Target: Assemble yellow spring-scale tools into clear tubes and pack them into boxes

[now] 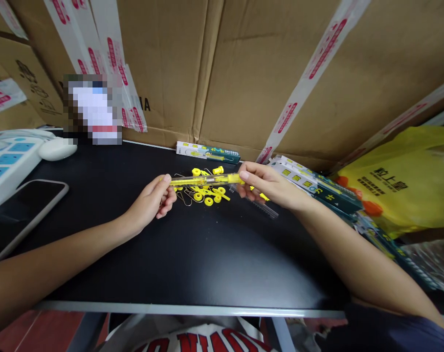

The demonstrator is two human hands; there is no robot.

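A clear tubular spring scale (pixel 192 181) with yellow inner parts is held level above the black table. My left hand (pixel 152 195) pinches its left end between thumb and curled fingers. Its yellow right end sits in the fingers of my right hand (pixel 264 182). Behind and below the tube lies a loose pile of yellow plastic parts (pixel 208 201), several of them ring-shaped, with bent wire hooks (pixel 184 198) among them. A clear plastic tube (pixel 264 209) rests on the table below my right hand.
One small printed box (pixel 207 152) lies against the cardboard at the back. More such boxes (pixel 313 188) are stacked at the right, near a yellow plastic bag (pixel 387 181). At the left are a phone (pixel 27 210), a power strip (pixel 12 161) and a white mouse (pixel 57 148).
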